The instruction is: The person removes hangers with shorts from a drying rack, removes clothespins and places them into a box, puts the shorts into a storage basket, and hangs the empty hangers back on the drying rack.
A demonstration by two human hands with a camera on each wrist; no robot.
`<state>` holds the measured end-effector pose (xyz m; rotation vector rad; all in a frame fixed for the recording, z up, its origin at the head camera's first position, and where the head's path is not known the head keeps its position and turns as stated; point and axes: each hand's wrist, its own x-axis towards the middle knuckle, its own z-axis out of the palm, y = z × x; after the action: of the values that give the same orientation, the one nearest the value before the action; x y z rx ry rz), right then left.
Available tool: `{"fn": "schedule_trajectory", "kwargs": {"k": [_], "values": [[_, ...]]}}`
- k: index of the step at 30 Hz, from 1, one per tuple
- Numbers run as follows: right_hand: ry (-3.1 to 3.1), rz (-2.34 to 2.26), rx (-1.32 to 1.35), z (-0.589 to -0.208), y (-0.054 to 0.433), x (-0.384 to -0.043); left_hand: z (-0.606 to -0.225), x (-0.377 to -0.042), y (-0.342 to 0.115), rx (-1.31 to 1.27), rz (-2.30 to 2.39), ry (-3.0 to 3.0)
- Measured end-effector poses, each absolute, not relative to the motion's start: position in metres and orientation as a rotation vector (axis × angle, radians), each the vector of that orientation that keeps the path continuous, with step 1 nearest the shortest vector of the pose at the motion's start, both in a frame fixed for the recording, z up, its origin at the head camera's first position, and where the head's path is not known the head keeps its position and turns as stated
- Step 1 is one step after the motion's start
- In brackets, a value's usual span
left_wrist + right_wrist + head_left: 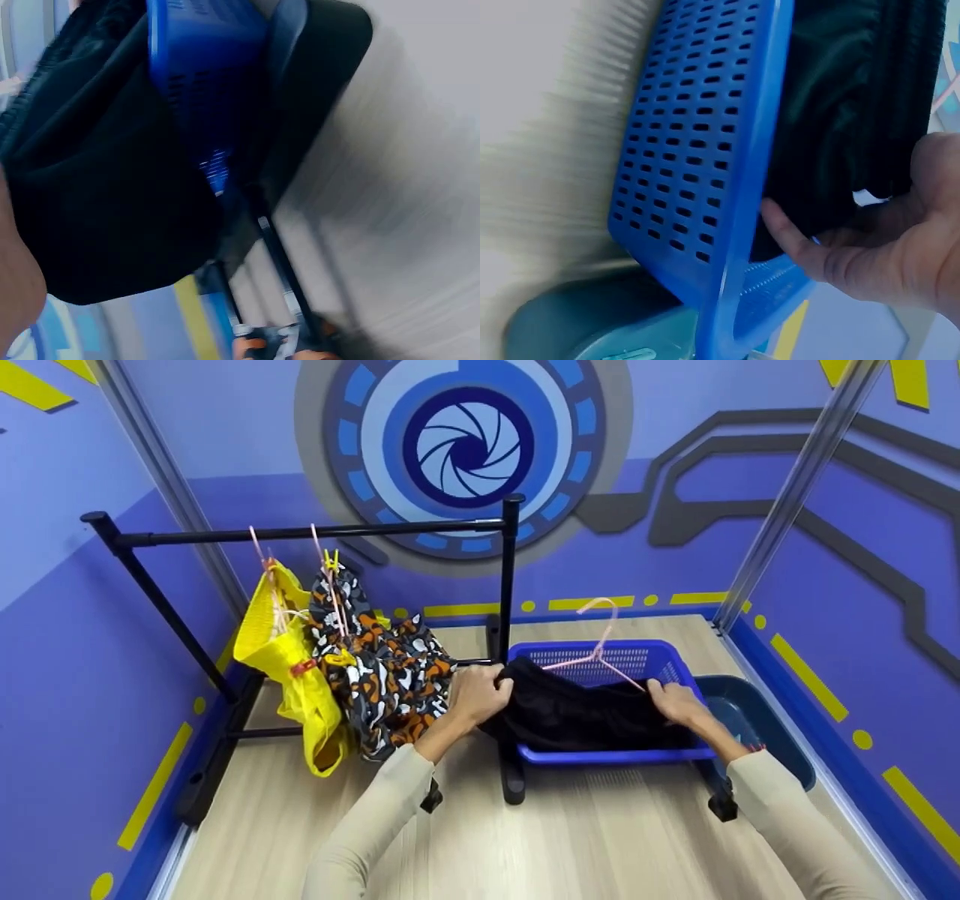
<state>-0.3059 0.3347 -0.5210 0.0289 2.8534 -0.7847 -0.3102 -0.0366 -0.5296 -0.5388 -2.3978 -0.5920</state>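
Observation:
A black garment (585, 712) with a gathered waistband is stretched between both hands over a blue basket (615, 756). My left hand (480, 691) grips its left end, beside the rack's right post. At the other end my right hand (675, 701) pinches the garment together with the lower right corner of a pink hanger (598, 654). The hanger stands up behind the cloth, hook uppermost. In the right wrist view the right hand (885, 247) has its thumb and fingers around the black cloth (832, 112), close to the basket rim (769, 112).
A black rack (315, 531) at the left carries yellow shorts (300, 667) and a patterned garment (390, 675) on pink hangers, with clips. Behind the basket's right side sits a dark teal tub (780, 742). Printed walls (480, 585) enclose the wooden tabletop (570, 840).

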Motion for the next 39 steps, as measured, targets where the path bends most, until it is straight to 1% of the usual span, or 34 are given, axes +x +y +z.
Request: {"fn": "schedule_trajectory", "kwargs": {"k": [5, 8, 14, 18, 21, 26, 29, 34, 39], "values": [[2.989, -0.81, -0.001, -0.523, 0.324, -0.312, -0.517, -0.307, -0.031, -0.519, -0.433, -2.587], [3.022, -0.889, 0.008, -0.52, 0.32, -0.316, -0.516, -0.307, -0.03, -0.473, -0.513, -2.598], [2.893, -1.24, 0.199, -0.516, 0.324, -0.319, -0.526, -0.31, -0.033, -0.364, -0.735, -2.554], [2.868, -1.264, 0.234, -0.518, 0.328, -0.319, -0.529, -0.309, -0.038, -0.338, -0.799, -2.507], [2.783, -1.332, 0.137, -0.518, 0.337, -0.317, -0.531, -0.31, -0.043, -0.335, -0.831, -2.473], [2.447, -1.526, -0.123, -0.515, 0.362, -0.309, -0.534, -0.312, -0.047, -0.34, -0.882, -2.49], [2.347, -1.59, -0.156, -0.515, 0.373, -0.304, -0.535, -0.312, -0.046, -0.362, -0.899, -2.501], [2.317, -1.727, -0.049, -0.517, 0.374, -0.304, -0.535, -0.311, -0.045, -0.39, -0.888, -2.495], [2.139, -2.057, 0.118, -0.516, 0.366, -0.307, -0.535, -0.311, -0.048, -0.395, -0.905, -2.47]]}}
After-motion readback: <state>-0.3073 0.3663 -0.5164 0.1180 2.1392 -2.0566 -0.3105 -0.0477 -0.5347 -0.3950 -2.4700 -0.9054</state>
